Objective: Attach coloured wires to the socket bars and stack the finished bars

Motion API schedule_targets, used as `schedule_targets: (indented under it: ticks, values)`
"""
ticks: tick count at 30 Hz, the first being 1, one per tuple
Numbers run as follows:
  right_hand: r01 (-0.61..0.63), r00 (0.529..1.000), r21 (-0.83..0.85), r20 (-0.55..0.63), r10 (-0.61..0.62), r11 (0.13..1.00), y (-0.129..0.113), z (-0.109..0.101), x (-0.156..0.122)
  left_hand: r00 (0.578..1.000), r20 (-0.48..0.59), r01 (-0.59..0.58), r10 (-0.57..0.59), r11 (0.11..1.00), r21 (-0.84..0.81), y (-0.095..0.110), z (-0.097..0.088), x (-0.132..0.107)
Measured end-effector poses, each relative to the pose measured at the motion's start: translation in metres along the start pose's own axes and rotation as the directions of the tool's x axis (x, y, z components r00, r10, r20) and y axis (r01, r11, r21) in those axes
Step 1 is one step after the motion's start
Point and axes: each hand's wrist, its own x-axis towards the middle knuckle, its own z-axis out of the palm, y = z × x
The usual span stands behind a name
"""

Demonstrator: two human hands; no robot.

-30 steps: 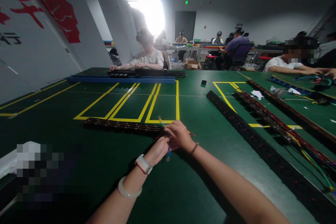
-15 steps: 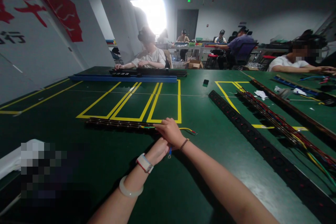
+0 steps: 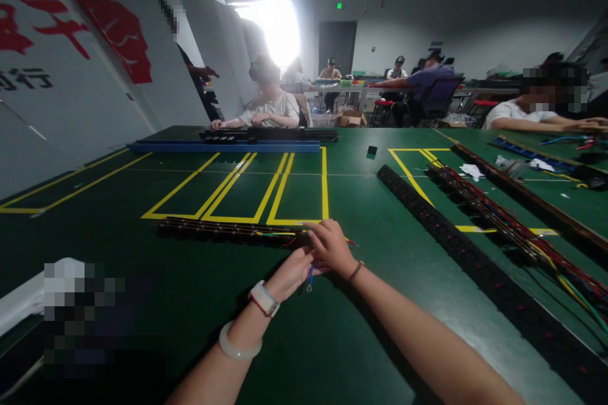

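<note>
My left hand [image 3: 291,273] is closed near the right end of a dark wired strip [image 3: 213,230]. A blue wire with a ring terminal [image 3: 310,280] hangs down from its fingers. Against it presses my right hand [image 3: 334,247], with the index finger stretched towards the strip and the other fingers bent over the left fingertips. What the right fingers pinch is hidden. A yellow-green wire [image 3: 273,234] runs along the strip to my hands. Beyond them the red-sleeved tip of a wire [image 3: 352,243] sticks out to the right.
A long black socket strip [image 3: 456,247] lies diagonally at right, beside wired strips [image 3: 494,218]. Yellow tape [image 3: 325,190] marks the green table [image 3: 380,342]. Co-workers sit across, one behind a blue rail [image 3: 228,146]. A partly pixelated white object [image 3: 28,294] stands at left.
My right hand has shifted a little right, its index finger now stretched out. My left hand has followed slightly, and more of the blue wire shows below it.
</note>
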Motion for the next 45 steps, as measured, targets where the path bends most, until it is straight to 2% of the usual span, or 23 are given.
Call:
schedule_targets:
  ticks: [2,6,11,15,17,19,22,24,25,26,28,31,35,37,38,39,40,42,43,45]
  values:
    - [-0.028,0.999,-0.016,-0.021,0.028,0.999,0.011,-0.015,-0.011,1.000,0.012,0.010,-0.011,1.000,0.012,0.002,0.001,-0.003]
    - [-0.069,0.997,-0.163,0.015,0.072,0.984,0.033,-0.037,-0.029,0.999,-0.044,0.006,-0.004,0.999,0.053,0.005,0.006,-0.006]
    - [-0.188,0.968,-0.201,0.129,0.216,0.961,0.050,-0.037,-0.034,0.986,-0.167,0.043,-0.006,0.975,0.217,0.005,0.009,-0.006]
    - [-0.206,0.959,-0.158,0.164,0.231,0.966,0.050,-0.036,-0.032,0.977,-0.207,0.059,0.053,0.864,0.501,0.006,0.003,-0.006]
    - [-0.203,0.961,-0.138,0.162,0.224,0.969,0.049,-0.036,-0.032,0.968,-0.219,0.054,0.123,0.748,0.661,0.010,0.000,-0.009]
    - [-0.203,0.960,-0.132,0.166,0.224,0.970,0.049,-0.037,-0.032,0.962,-0.192,0.046,0.197,0.571,0.820,0.017,-0.001,-0.013]
    - [-0.206,0.955,-0.142,0.184,0.231,0.968,0.050,-0.037,-0.032,0.966,-0.079,0.039,0.245,0.166,0.985,0.028,0.002,-0.019]
    - [-0.208,0.954,-0.145,0.188,0.233,0.967,0.050,-0.036,-0.032,0.972,-0.023,0.044,0.234,-0.084,0.995,0.033,0.004,-0.022]
    - [-0.209,0.954,-0.143,0.188,0.233,0.967,0.050,-0.036,-0.032,0.975,0.001,0.039,0.221,-0.175,0.984,0.034,0.004,-0.022]
    - [-0.210,0.954,-0.140,0.187,0.234,0.968,0.050,-0.036,-0.032,0.979,0.025,0.026,0.204,-0.244,0.969,0.035,0.004,-0.023]
    - [-0.212,0.954,-0.133,0.188,0.235,0.968,0.050,-0.037,-0.032,0.982,0.069,-0.009,0.173,-0.326,0.945,0.037,0.002,-0.023]
    - [-0.220,0.951,-0.125,0.192,0.241,0.967,0.049,-0.038,-0.032,0.981,0.114,-0.050,0.158,-0.364,0.930,0.038,-0.001,-0.023]
    - [-0.224,0.948,-0.114,0.205,0.244,0.968,0.050,-0.038,-0.033,0.965,0.145,-0.072,0.219,-0.309,0.948,0.037,-0.003,-0.022]
    - [-0.224,0.947,-0.111,0.210,0.244,0.968,0.050,-0.038,-0.033,0.949,0.103,-0.048,0.298,-0.185,0.982,0.036,-0.005,-0.020]
    - [-0.225,0.946,-0.113,0.213,0.245,0.968,0.050,-0.038,-0.033,0.943,0.042,-0.020,0.331,-0.070,0.997,0.035,-0.006,-0.019]
    - [-0.226,0.945,-0.115,0.215,0.247,0.967,0.050,-0.038,-0.033,0.938,-0.048,0.021,0.343,0.081,0.996,0.035,-0.007,-0.018]
    - [-0.228,0.944,-0.118,0.217,0.249,0.967,0.051,-0.038,-0.033,0.936,-0.146,0.063,0.321,0.256,0.965,0.035,-0.009,-0.016]
    - [-0.228,0.943,-0.120,0.219,0.250,0.966,0.051,-0.038,-0.033,0.938,-0.289,0.127,0.190,0.588,0.799,0.037,-0.015,-0.013]
    - [-0.227,0.944,-0.118,0.218,0.248,0.967,0.050,-0.038,-0.033,0.943,-0.312,0.141,0.117,0.709,0.691,0.038,-0.018,-0.012]
    - [-0.224,0.946,-0.112,0.215,0.244,0.968,0.050,-0.039,-0.033,0.950,-0.313,0.149,0.019,0.849,0.507,0.041,-0.026,-0.011]
